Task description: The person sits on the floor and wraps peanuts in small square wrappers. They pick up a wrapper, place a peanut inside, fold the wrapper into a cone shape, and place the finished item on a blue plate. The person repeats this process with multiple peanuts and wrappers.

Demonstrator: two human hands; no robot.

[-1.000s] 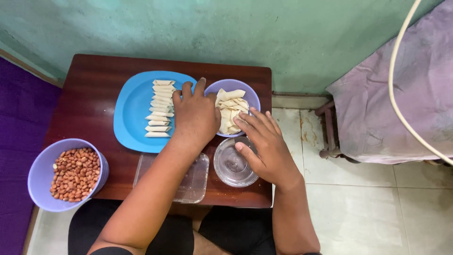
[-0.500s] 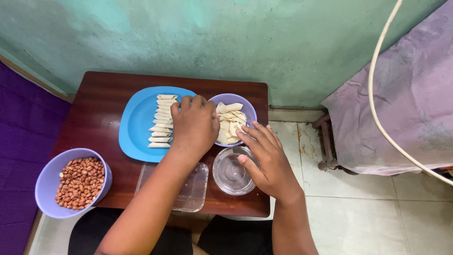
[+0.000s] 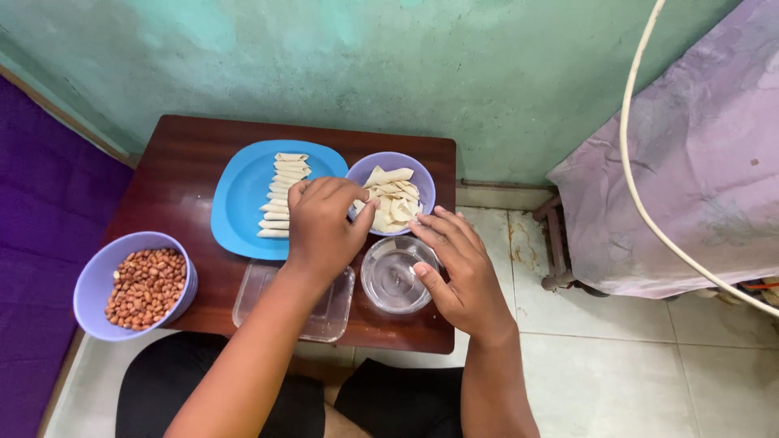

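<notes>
Here, the left hand (image 3: 323, 223) curls over the blue plate (image 3: 239, 207), grip unclear; the right hand (image 3: 454, 272), fingers spread and empty, rests at the glass bowl's (image 3: 393, 280) 3 o'clock.

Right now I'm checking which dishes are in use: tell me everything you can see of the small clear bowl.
The clear bowl is round, glass-like and see-through, upright near the table's front edge, between a clear tray and the right hand. It may hold a little clear liquid; hard to tell. The right thumb rests at its rim.
</notes>
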